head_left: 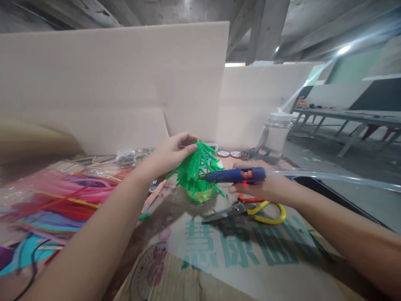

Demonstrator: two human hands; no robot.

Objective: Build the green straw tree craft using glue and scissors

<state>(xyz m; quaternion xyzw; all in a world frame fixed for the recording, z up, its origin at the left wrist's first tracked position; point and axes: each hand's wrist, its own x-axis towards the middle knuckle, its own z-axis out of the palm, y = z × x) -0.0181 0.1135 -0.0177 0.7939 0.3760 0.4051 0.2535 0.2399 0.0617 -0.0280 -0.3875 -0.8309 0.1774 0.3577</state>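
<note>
My left hand point(171, 152) pinches the top of a cone of bright green pipe cleaners point(189, 169), whose strands hang down like a small tree. Under the strands shows a yellow-green angular base point(202, 196) on the work surface. In my right hand point(271, 190) is a blue glue gun point(225, 174), lying level with a red light glowing on its side. Its nozzle points left and reaches the front of the green strands; whether it touches them I cannot tell. Below the glue gun lie scissors point(225, 214) with a yellow handle loop, beside a red-orange handle point(250, 200).
Pink, red and blue pipe cleaners point(78, 192) are heaped at the left. A clear bottle with a white lid point(277, 133) stands at the back right. Pale boards point(125, 83) wall off the rear. A clear tube or cord point(332, 175) runs off to the right.
</note>
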